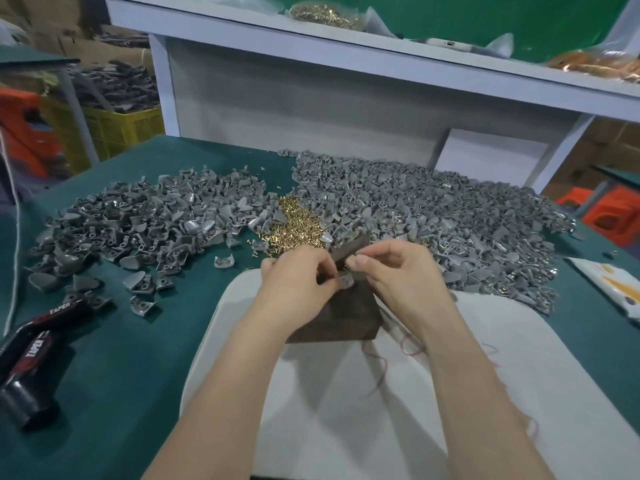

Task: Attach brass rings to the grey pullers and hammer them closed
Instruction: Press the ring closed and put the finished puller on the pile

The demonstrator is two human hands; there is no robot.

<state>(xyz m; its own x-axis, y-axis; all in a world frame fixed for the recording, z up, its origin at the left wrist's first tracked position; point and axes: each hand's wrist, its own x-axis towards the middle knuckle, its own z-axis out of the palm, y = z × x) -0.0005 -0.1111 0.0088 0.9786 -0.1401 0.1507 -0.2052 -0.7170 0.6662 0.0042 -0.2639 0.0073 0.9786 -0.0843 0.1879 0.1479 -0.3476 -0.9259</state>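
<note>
Desk (138, 393) covered in dark green fills most of the view, with a white shelf (346, 50) standing over its far edge. A white cloth (450, 368) lies on the near middle of the desk, under both forearms.

Beyond the cloth and to the right spreads the larger heap of grey pullers (433, 216), whose near edge spills onto the cloth. The smaller heap of grey pullers (138, 220) lies to the left, with loose pieces scattered toward the near side. Between the two heaps sits a pile of brass rings (294, 223).

A black tool (38, 341) lettered "TAPER" lies near the left edge of the desk. A dark block (339, 320) rests on the cloth directly below the hands.

The left hand (298, 271) and right hand (398, 268) meet above the block, fingers curled. Each grip is pinched tight on the same single grey puller (346, 280), held between the fingertips of both hands just over the block's top. Something brass may be caught in the pinch, though it is too small to tell.
</note>
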